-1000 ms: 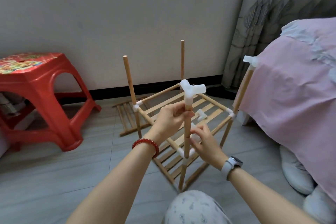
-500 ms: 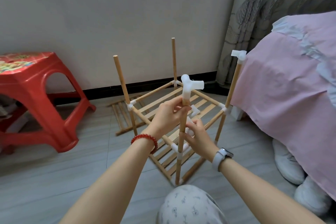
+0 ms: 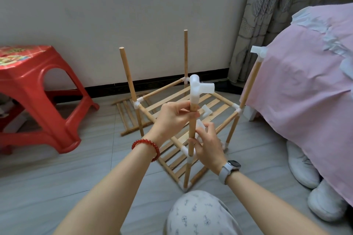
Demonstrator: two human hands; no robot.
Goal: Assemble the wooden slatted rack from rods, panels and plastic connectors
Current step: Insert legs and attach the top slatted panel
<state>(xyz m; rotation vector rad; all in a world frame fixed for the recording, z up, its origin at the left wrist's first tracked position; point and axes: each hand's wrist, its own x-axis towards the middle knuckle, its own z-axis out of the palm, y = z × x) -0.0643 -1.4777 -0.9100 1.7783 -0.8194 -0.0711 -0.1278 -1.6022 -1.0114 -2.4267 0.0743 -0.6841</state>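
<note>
The half-built rack (image 3: 225,118) stands on the floor in front of me, with a slatted shelf (image 3: 216,104) fitted between four upright rods. My left hand (image 3: 174,117) grips the near rod (image 3: 191,129) just under the white three-way connector (image 3: 198,89) on its top. My right hand (image 3: 209,146) holds a loose white connector (image 3: 200,128) in its fingers, thumb against the same rod lower down. Another loose connector (image 3: 206,112) lies on the shelf. The right rod (image 3: 250,84) carries a connector (image 3: 258,51). The two back rods (image 3: 127,74) have bare tops.
A spare slatted panel (image 3: 128,118) lies on the floor behind the rack. A red plastic stool (image 3: 38,89) stands at left. A bed with a pink cover (image 3: 305,82) is close on the right, white slippers (image 3: 301,168) beneath it. My knee (image 3: 200,215) is below.
My right hand has crept slightly up the near rod. My left hand keeps the same grip under the top connector. The view has shifted a little.
</note>
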